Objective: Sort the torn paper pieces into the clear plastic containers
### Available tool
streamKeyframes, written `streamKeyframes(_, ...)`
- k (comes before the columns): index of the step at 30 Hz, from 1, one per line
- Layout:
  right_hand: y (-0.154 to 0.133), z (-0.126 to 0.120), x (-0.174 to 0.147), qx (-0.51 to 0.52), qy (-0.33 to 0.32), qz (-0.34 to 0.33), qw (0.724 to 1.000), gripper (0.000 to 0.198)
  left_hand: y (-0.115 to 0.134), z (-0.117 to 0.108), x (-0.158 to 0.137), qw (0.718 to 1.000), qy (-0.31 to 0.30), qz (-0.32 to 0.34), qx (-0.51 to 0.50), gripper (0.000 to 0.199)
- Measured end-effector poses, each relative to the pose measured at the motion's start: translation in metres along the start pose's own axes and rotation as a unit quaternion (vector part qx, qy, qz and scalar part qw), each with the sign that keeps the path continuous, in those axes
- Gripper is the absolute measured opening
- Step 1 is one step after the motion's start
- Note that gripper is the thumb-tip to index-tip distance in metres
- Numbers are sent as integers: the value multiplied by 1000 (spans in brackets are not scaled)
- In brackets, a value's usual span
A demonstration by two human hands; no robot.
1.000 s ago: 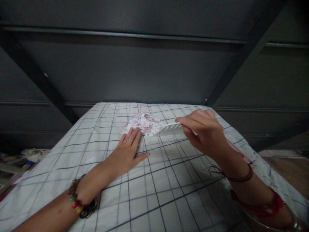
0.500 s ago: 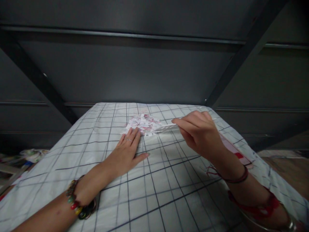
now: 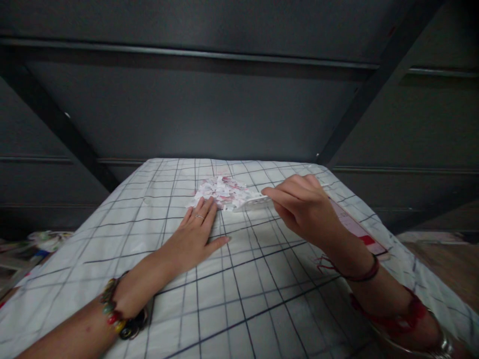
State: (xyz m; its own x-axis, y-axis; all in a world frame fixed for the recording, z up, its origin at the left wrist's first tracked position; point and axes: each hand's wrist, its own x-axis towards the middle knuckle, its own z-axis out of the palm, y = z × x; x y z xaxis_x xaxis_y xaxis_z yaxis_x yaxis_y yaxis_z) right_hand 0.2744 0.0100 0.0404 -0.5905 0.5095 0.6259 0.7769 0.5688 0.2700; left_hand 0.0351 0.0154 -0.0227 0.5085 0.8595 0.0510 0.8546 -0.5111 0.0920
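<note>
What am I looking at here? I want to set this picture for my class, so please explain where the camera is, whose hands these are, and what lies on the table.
There is no machine here. The camera is worn on a person's head and looks forward and down, so the two bare arms reaching in from the bottom are that person's own.

The left hand lies flat, palm down, on a white cloth with a dark grid that covers the table. Its fingertips reach the near edge of a small pile of torn paper scraps, white with bits of red. It wears a ring, and a beaded bracelet sits on that wrist.

The right hand pinches a flat white plastic piece with slots, whose far end meets the pile. What exactly that piece is I cannot tell. Red bands circle the right wrist.

Behind the table is a dark wall with beams.
</note>
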Motion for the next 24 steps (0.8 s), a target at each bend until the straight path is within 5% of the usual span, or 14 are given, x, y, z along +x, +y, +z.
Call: streamKeyframes(24, 1, 1, -1, -24, 41, 8, 999, 16, 0, 1, 0, 1000, -8, -4, 12, 85)
